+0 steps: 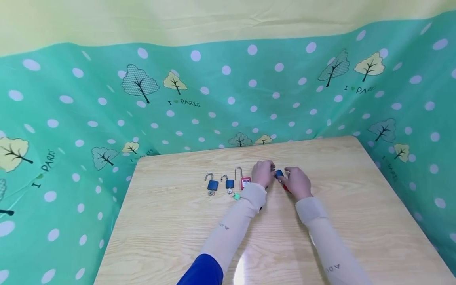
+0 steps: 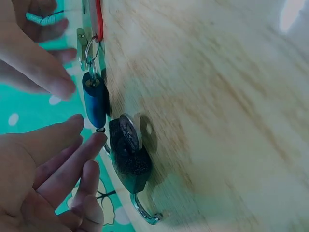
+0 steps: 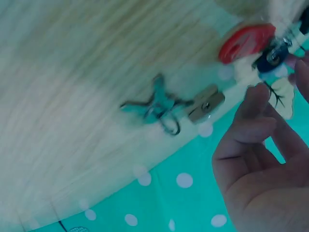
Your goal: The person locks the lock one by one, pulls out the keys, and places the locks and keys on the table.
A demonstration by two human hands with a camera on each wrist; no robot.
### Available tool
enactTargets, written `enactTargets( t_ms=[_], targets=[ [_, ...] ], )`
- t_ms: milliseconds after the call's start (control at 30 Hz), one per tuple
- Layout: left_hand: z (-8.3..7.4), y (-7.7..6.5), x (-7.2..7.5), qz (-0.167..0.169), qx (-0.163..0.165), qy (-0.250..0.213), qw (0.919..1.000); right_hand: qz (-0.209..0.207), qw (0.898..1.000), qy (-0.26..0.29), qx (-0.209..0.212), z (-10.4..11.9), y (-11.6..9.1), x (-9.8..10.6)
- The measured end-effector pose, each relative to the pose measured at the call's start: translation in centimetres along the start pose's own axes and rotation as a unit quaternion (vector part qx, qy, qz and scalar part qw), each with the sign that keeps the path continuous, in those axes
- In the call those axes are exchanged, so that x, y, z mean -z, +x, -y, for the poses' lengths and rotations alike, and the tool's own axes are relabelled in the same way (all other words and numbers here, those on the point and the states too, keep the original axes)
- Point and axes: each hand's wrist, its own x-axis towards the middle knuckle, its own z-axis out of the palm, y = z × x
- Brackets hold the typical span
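A small blue padlock (image 1: 279, 173) lies on the table between my two hands, with a key ring and a red tag (image 3: 246, 42) at its lower end. My left hand (image 1: 263, 173) is on its left side, a fingertip right at the padlock's shackle in the left wrist view, fingers fairly straight. To the right, my right hand (image 1: 299, 183) hovers beside the blue padlock, thumb and fingers apart. Close to my left fingers lies a black padlock (image 2: 129, 159) with a key in it; the left hand and sleeve mostly hide it in the head view.
On the left lie two blue padlocks (image 1: 212, 185) with raised shackles, a red padlock (image 1: 246, 182) and a green tag (image 1: 236, 196). Near my right hand are a brass-coloured padlock (image 3: 206, 104) and a blurred teal star-shaped thing (image 3: 157, 104) with a ring. A dotted green curtain (image 1: 228, 91) borders the table.
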Motion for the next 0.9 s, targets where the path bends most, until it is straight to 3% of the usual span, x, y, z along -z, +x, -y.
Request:
enactTargets(
  t_ms=[233,533,767,900],
  targets=[
    [-0.2,-0.5,0.0,-0.002,-0.008,0.002,1.0000,-0.005,0.999,-0.035,0.007,0.9,0.3,-1.2],
    [-0.3,-0.8,0.2,0.018,-0.001,-0.028,0.9994,0.002,1.000,-0.018,0.016,0.9,0.4,-1.6],
    [-0.5,-0.9,0.5,0.014,0.014,-0.053,0.9984,0.022,0.997,0.078,0.003,1.2,-0.4,-1.1],
    [-0.7,-0.9,0.9,0.005,0.029,-0.097,0.9948,0.031,0.990,0.136,-0.009,1.5,-1.0,-0.8]
  ],
)
